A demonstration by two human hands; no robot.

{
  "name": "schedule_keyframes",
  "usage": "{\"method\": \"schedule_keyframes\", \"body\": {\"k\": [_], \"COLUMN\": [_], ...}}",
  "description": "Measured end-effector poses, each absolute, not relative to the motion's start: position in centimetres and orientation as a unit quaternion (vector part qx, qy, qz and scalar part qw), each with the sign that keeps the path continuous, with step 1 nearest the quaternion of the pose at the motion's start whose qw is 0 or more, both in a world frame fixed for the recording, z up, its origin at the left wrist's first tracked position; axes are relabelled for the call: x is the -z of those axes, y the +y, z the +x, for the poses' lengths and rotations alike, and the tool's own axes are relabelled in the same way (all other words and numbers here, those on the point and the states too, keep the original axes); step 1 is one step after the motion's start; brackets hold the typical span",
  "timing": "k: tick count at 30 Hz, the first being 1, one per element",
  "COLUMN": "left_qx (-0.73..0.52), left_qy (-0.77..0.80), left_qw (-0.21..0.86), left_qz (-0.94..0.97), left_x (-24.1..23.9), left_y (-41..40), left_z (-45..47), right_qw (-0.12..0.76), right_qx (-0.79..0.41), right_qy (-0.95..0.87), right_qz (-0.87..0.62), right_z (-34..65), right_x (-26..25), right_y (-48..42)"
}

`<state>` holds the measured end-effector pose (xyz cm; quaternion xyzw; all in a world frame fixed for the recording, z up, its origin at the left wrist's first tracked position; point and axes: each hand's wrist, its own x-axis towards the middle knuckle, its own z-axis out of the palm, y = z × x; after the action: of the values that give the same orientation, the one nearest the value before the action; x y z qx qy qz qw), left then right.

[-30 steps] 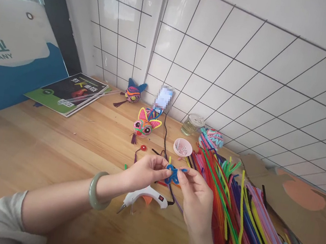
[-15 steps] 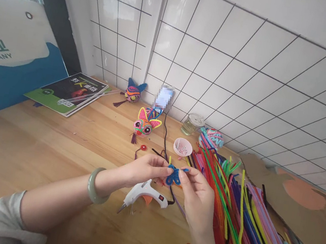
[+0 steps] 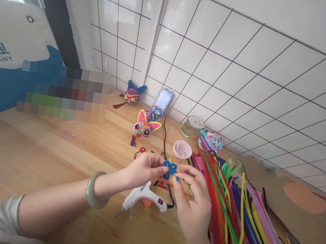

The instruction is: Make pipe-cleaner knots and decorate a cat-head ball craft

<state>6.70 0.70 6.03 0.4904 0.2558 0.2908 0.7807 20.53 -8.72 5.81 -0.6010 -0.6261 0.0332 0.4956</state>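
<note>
Blue fuzzy-stem flower shape with rounded loops (image 3: 169, 169) is up in front of the person, above the wooden desk (image 3: 89, 159), between the hands. Left hand (image 3: 147, 168), pale green bangle on the wrist (image 3: 95, 189), has it pinched between thumb and fingers at the left edge. Right hand (image 3: 196, 195) is just beside it, fingers bent in toward the thumb, small blue bit showing at the thumb tip; can't tell if that's an end of the same shape or how firmly it's gripped. White glue gun with a black-and-red switch (image 3: 149, 198) lies below the hands, nozzle toward lower left. Long multicoloured bundle of fuzzy stems (image 3: 230, 215) runs to the right of the right hand, flat brown cardboard sheet (image 3: 265, 196) beyond it. Behind the hands: small pink bowl with tiny bits inside (image 3: 182, 150), clear lidded jar (image 3: 192, 127), pink-and-blue striped fuzzy ball (image 3: 211, 140) next to the jar. Further left: striped animal head with yellow-edged pink ears (image 3: 142, 129) and a second striped head with blue ears (image 3: 132, 94), near the white tiled wall with black grid lines (image 3: 229, 54). Lit phone screen by the wall (image 3: 163, 100) is pixelated, not readable.
</note>
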Motion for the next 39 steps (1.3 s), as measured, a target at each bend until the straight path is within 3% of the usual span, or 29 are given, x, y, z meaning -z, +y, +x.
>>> {"method": "schedule_keyframes", "body": {"k": [5, 10, 15, 23, 28, 39], "left_qx": [-0.319, -0.327, -0.306, -0.271, -0.224, -0.17], "left_qy": [0.255, 0.249, 0.235, 0.209, 0.225, 0.254], "left_qw": [0.774, 0.769, 0.76, 0.743, 0.782, 0.819], "left_qz": [0.484, 0.49, 0.524, 0.575, 0.536, 0.486], "left_x": [-6.2, -6.0, -5.7, -5.2, -5.7, -5.4], "left_y": [0.5, 0.5, 0.6, 0.2, 0.4, 1.2], "left_z": [6.8, 6.7, 6.6, 6.6, 6.5, 6.3], "right_qw": [0.441, 0.435, 0.482, 0.568, 0.593, 0.534], "right_qx": [0.068, 0.07, 0.001, -0.262, -0.262, -0.262], "right_qy": [-0.694, -0.697, -0.659, -0.464, -0.418, -0.473], "right_qz": [-0.566, -0.566, -0.578, -0.627, -0.637, -0.649], "right_z": [20.4, 20.5, 20.5, 19.7, 19.5, 20.4], "right_x": [-5.7, -5.6, -5.6, -6.0, -6.6, -5.4], "right_y": [-8.8, -8.8, -8.7, -8.8, -8.5, -8.4]}}
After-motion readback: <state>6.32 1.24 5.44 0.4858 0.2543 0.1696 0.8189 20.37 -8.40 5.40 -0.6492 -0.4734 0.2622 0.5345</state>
